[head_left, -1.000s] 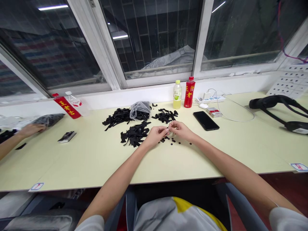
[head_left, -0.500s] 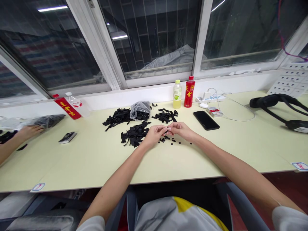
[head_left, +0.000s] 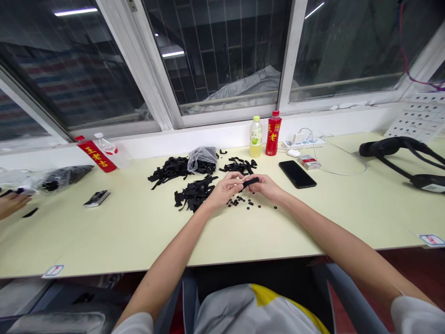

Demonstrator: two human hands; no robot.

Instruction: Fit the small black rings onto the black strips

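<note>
My left hand (head_left: 224,189) and my right hand (head_left: 264,186) meet above the pale table (head_left: 139,232), fingers pinched together on a short black strip (head_left: 250,181) held between them. Just below the hands lie several small black rings (head_left: 243,202) scattered on the table. A pile of black strips (head_left: 194,193) sits left of my left hand. Two more piles of the same strips lie behind, one at the left (head_left: 170,169) and one at the right (head_left: 239,167).
A crumpled clear bag (head_left: 202,157), a yellow bottle (head_left: 256,137) and a red bottle (head_left: 273,133) stand at the back. A black phone (head_left: 297,174), a small box (head_left: 308,162) and a power strip (head_left: 302,142) lie right. Another person's hand (head_left: 12,203) is far left.
The black strip now shows between my fingertips, lifted slightly. The other person's hand at far left has drawn back toward the table edge.
</note>
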